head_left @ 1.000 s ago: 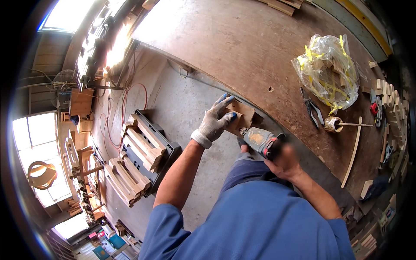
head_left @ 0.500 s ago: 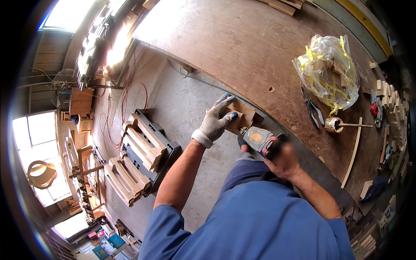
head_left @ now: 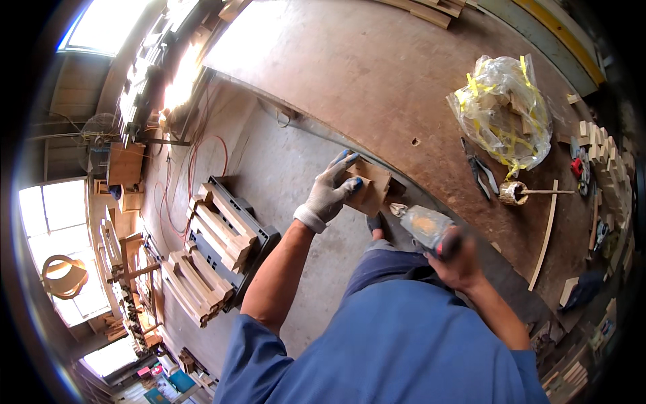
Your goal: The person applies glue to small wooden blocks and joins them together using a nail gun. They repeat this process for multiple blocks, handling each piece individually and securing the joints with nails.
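Note:
My left hand (head_left: 324,195), in a white knit glove with blue fingertips, grips a pale wooden block (head_left: 369,188) beside the workbench edge. Its fingers lie over the block's upper left side. My bare right hand (head_left: 456,259) is closed round the rear of a handheld power tool (head_left: 425,225) with a worn grey body and a red-and-black end. The tool's metal tip (head_left: 398,210) points at the block, a short gap away. The right fingers are partly blurred.
The brown workbench (head_left: 323,74) bears a clear plastic bag with yellow strips (head_left: 501,111), pliers (head_left: 479,168), a glue pot with a stick (head_left: 513,193) and a thin wooden strip (head_left: 546,232). Stacked wooden pieces (head_left: 222,229) lie on a black platform at left. A red hose (head_left: 224,151) trails on the floor.
My right hand has drawn the power tool to the right, off the wooden block. My left hand still grips the block, barely shifted.

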`<state>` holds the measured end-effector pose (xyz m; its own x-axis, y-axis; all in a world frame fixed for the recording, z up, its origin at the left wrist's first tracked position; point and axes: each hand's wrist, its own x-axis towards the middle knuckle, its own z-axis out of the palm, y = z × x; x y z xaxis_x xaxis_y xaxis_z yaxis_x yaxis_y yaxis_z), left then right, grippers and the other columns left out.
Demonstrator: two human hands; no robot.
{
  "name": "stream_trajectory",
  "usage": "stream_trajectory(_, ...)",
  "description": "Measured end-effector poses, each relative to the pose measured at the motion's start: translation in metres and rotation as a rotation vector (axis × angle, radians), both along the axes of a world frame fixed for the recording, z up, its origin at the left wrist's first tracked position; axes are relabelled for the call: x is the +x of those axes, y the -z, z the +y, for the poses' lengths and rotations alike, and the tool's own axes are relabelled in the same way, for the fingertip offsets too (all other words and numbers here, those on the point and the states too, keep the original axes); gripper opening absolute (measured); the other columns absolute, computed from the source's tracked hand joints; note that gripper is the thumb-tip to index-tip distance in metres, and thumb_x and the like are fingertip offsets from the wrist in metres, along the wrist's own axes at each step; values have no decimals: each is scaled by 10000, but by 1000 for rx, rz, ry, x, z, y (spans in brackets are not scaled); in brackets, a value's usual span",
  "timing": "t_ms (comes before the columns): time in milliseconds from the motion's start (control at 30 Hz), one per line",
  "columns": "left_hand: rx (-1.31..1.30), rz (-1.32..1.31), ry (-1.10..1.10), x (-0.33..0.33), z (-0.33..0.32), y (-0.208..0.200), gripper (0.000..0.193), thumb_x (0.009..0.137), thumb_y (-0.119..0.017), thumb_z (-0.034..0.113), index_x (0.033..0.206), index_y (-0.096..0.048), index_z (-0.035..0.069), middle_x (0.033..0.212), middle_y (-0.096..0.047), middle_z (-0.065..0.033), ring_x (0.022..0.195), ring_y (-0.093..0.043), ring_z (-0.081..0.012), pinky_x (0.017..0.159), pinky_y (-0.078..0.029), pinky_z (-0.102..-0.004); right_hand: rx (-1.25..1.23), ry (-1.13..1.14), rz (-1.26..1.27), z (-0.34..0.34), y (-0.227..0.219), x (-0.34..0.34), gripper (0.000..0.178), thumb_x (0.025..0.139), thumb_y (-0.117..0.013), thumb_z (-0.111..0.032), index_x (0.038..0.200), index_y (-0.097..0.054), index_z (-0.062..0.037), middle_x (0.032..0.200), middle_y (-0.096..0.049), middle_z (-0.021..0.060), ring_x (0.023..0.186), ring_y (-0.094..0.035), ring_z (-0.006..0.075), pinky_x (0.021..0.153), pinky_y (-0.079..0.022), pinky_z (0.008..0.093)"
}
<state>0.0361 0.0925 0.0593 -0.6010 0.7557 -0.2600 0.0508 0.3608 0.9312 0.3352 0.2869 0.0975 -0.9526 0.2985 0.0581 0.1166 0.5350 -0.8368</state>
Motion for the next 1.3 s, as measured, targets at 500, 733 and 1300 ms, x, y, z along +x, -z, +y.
stream_trajectory(500, -33, 219, -124, 20, -1, 7, 567, 985, -693, 120, 1513, -530, -9, 1295, -657, -97, 1151, -607, -170, 1027, -491, -323, -194, 1198, -569, 139, -8, 257, 193, 832, -797, -172, 808, -693, -11, 639, -648, 34, 517, -622, 139, 472, -495, 332)
stream_trajectory(733, -69, 331, -236, 52, -4, -4, 860, 855, -880, 289, 1517, -456, -60, 1399, -615, -205, 1251, -615, -281, 1088, -492, -400, -227, 1305, -697, 261, 122, 410, 448, 895, -648, -84, 1311, -494, -18, 1039, -642, 178, 765, -683, 270, 674, -598, 403)
stream_trajectory(1300, -375, 634, -248, 71, -4, -6, 978, 741, -905, 295, 1539, -439, -24, 1444, -579, -257, 1313, -597, -399, 1114, -482, -462, 371, 591, -248, 173, 36, 161, 292, 928, -719, -85, 1211, -706, -18, 969, -709, 120, 788, -696, 204, 675, -573, 344)
